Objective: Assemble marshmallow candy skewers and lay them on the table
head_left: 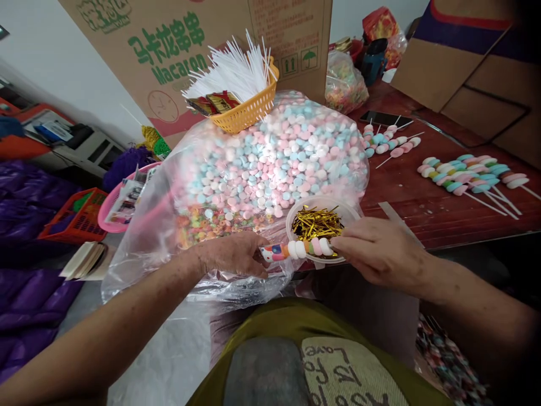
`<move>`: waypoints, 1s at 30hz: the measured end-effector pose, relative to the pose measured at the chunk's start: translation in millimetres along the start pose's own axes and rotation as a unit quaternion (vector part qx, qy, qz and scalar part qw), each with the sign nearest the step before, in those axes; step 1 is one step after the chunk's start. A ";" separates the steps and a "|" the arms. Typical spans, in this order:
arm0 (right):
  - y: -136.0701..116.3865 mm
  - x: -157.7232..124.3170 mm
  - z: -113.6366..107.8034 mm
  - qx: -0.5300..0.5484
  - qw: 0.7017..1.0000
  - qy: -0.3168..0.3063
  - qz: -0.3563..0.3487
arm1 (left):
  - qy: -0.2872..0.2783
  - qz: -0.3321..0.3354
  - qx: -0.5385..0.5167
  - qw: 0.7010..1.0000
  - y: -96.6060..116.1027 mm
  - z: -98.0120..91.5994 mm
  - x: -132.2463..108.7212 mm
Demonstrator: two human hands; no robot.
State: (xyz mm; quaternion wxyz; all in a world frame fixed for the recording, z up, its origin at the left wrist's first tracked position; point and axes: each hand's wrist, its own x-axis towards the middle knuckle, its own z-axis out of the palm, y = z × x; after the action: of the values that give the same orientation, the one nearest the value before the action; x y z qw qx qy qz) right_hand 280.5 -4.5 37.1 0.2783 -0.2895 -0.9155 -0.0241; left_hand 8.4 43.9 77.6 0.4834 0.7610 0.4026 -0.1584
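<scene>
A skewer of white, pink, green and orange candies (299,248) lies level between my two hands. My left hand (236,254) grips its left end, where a colourful printed wrapper piece (273,252) shows. The fingers of my right hand (376,248) are pinched together at the right end, against a white candy. Right behind the skewer is a round clear tub (291,217) with gold twist ties (316,221) in it. Beyond my hands spreads a large clear plastic bag of pink, blue and white candies (270,163), with small orange ring-shaped pieces at its near edge.
A yellow basket (249,113) of white sticks stands behind the candy bag, before a big cardboard box (169,34). Finished-looking candy skewers (469,172) lie on the red table (406,208) at right, near a phone (384,118). A pink basin (107,211) is at left.
</scene>
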 end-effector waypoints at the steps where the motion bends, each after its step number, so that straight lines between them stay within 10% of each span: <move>1: -0.1 1.1 -5.6 -0.052 0.998 -0.002 -0.030 | -0.001 0.001 0.003 1.000 0.6 0.2 1.7; 8: -6.2 9.6 -22.2 -0.153 0.981 0.016 -0.117 | 0.006 0.027 0.020 0.999 6.4 -3.3 9.5; 15: -3.2 4.6 -9.5 -0.038 0.999 -0.006 -0.022 | 0.085 0.078 0.081 0.990 12.1 2.6 4.0; 30: -6.8 27.4 -28.6 0.169 0.932 -0.098 0.305 | 0.389 0.025 0.466 0.795 16.5 31.4 26.2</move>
State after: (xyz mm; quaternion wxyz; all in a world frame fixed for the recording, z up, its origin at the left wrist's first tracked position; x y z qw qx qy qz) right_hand 272.4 -1.8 76.4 0.2256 -0.5043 -0.7966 0.2455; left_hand 42.1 25.4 56.0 -0.1230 0.9012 0.4155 -0.0054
